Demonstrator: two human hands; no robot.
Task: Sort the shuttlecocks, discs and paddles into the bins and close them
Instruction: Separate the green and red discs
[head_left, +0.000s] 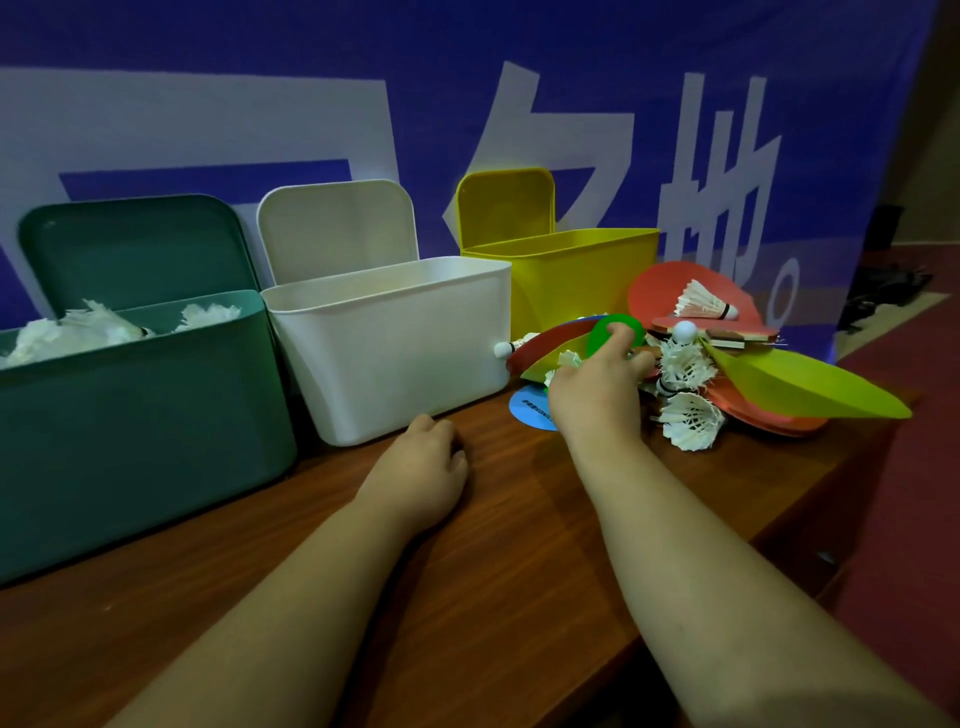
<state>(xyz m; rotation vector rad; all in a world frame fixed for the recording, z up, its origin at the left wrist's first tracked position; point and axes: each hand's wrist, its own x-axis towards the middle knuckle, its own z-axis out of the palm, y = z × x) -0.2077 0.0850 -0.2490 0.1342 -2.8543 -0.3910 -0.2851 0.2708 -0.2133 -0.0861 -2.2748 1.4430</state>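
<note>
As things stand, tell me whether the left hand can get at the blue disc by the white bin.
Probably yes. The left hand rests on the table near the blue disc, bare wood between them. The right hand, gripping the green disc, hides only the blue disc's right edge.

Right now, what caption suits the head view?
Right hand grips a green disc from the pile; left hand rests on the table; three bins stand open, shuttlecocks in the green bin.
</note>
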